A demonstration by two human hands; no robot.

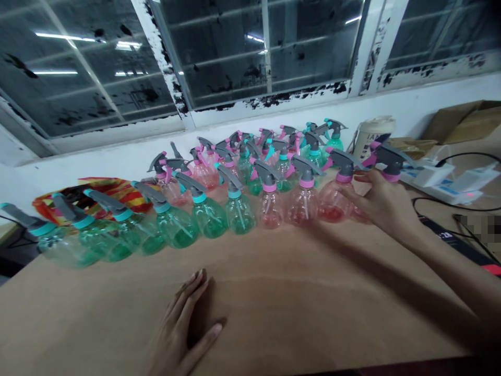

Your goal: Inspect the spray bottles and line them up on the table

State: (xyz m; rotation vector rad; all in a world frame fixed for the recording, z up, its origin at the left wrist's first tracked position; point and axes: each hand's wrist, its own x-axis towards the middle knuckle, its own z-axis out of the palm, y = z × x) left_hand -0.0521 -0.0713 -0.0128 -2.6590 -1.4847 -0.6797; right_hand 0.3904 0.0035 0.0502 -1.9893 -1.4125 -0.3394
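Note:
My left hand (pixel 183 329) lies flat on the brown tabletop (pixel 274 292) near its front edge, fingers stretched out and together, holding nothing. My right hand (pixel 381 201) reaches to the right end of a row of spray bottles and wraps around a pink spray bottle (pixel 385 167) with a grey trigger head. Beside it stand more pink bottles (pixel 303 201). Further left the row continues with green bottles (pixel 207 211) topped by teal collars. Several more pink and green bottles (pixel 270 149) crowd behind the row toward the wall.
A red and yellow bag (pixel 97 193) lies at the back left. A white tub (pixel 371 136), cardboard boxes (pixel 465 122), a white power strip (pixel 434 175) and black cables (pixel 462 209) sit at the right. Windows run along the wall behind.

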